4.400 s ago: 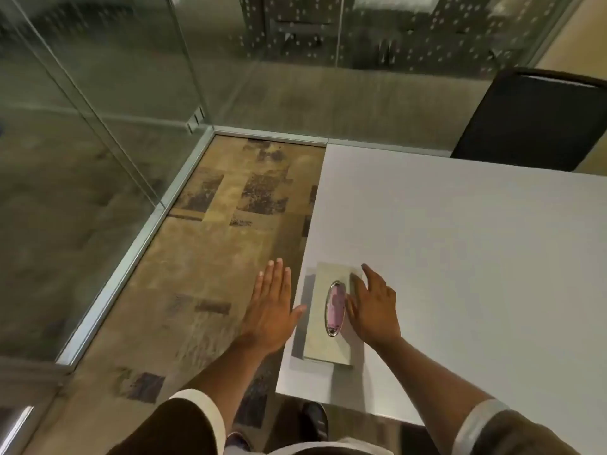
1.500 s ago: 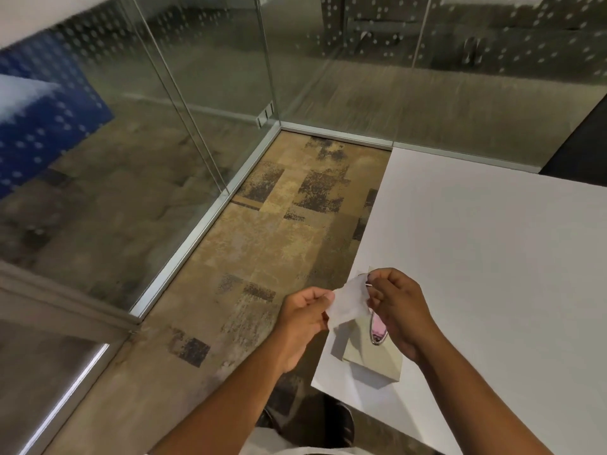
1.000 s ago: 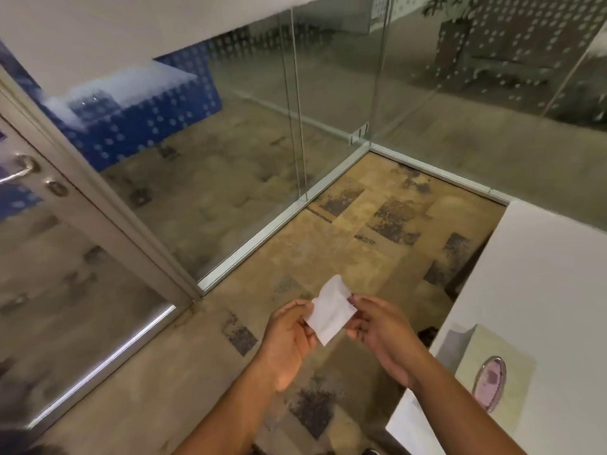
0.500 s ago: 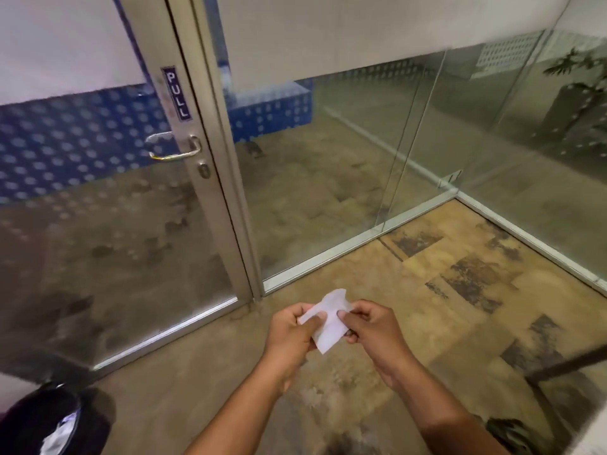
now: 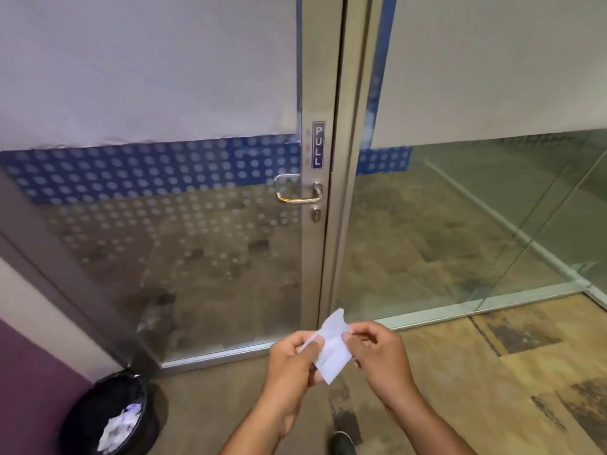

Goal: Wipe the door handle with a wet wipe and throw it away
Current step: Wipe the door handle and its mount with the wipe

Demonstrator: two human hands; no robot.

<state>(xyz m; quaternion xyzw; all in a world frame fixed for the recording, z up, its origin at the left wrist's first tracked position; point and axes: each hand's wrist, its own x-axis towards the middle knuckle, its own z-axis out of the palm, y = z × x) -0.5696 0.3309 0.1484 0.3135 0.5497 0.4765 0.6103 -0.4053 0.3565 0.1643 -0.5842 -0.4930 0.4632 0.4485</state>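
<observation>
A white wet wipe (image 5: 331,349) is held low in front of me by both hands. My left hand (image 5: 290,362) pinches its left edge and my right hand (image 5: 381,359) pinches its right edge. The metal lever door handle (image 5: 297,193) sits on the glass door's frame, well above and beyond the hands, under a blue PULL label (image 5: 318,145). A keyhole (image 5: 316,214) is just below the handle. A black bin (image 5: 108,418) with white crumpled waste inside stands on the floor at the lower left.
The glass door (image 5: 203,244) with dotted frosting fills the left half, and fixed glass panels (image 5: 460,231) run to the right. A purple wall (image 5: 29,382) is at the far left. My shoe tip (image 5: 341,443) shows at the bottom edge.
My view has turned left from the table to face the door, so the handle is now central and closer. Both hands still hold the wipe, which looks a little more spread.
</observation>
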